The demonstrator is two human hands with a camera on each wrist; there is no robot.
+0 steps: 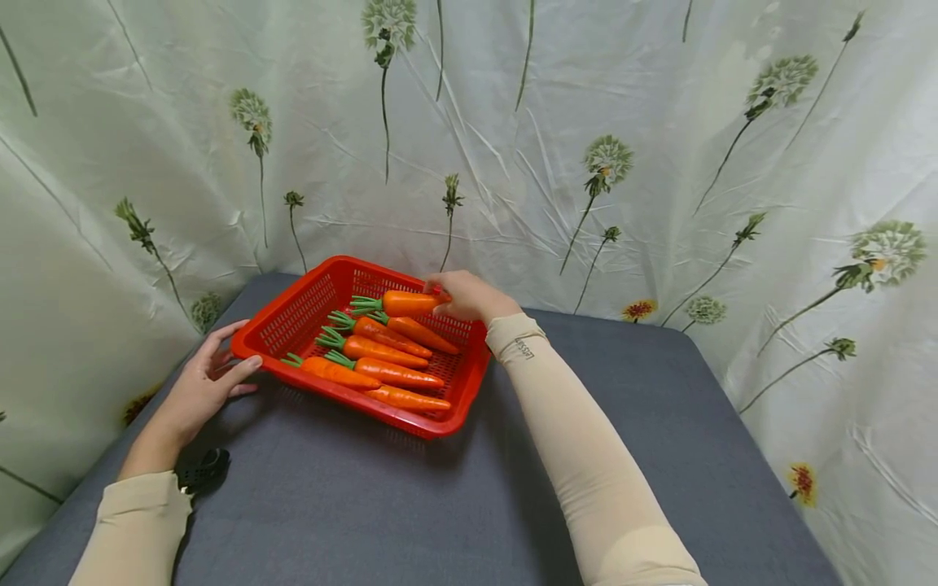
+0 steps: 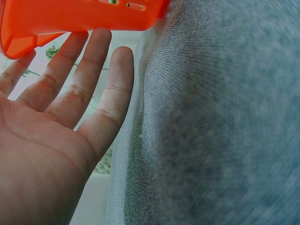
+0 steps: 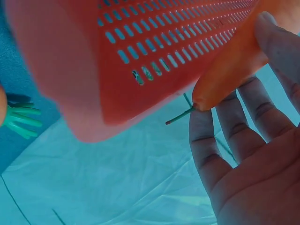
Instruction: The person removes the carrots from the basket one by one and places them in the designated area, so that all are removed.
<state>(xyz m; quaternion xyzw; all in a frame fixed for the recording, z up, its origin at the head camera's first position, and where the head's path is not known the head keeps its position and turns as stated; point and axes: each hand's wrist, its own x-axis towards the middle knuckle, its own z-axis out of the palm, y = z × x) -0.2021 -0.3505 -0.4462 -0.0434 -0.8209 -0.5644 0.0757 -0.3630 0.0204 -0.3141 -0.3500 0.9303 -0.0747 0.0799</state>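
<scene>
1. Well, from my end the left hand (image 1: 201,387) looks like a steadying hand: fingers spread and nearly straight at the left corner of the red basket (image 1: 304,309), thumb toward the near rim.
2. The right hand (image 1: 475,295) pinches one carrot (image 1: 406,303) by its narrow end, thumb opposite fingers, perhaps because that end is easiest to reach from the right.
3. That carrot is at the basket's far side, its green top pointing left; I can't tell whether it touches the carrot (image 1: 423,334) beside it.
4. The six other carrots lie inside, tips mostly rightward – possibly so they pack side by side. The nearest one's top is hidden by its neighbours.
5. My left wrist view cuts off the thumb and most of the basket – so I can't judge how firmly that hand bears on it.
</scene>
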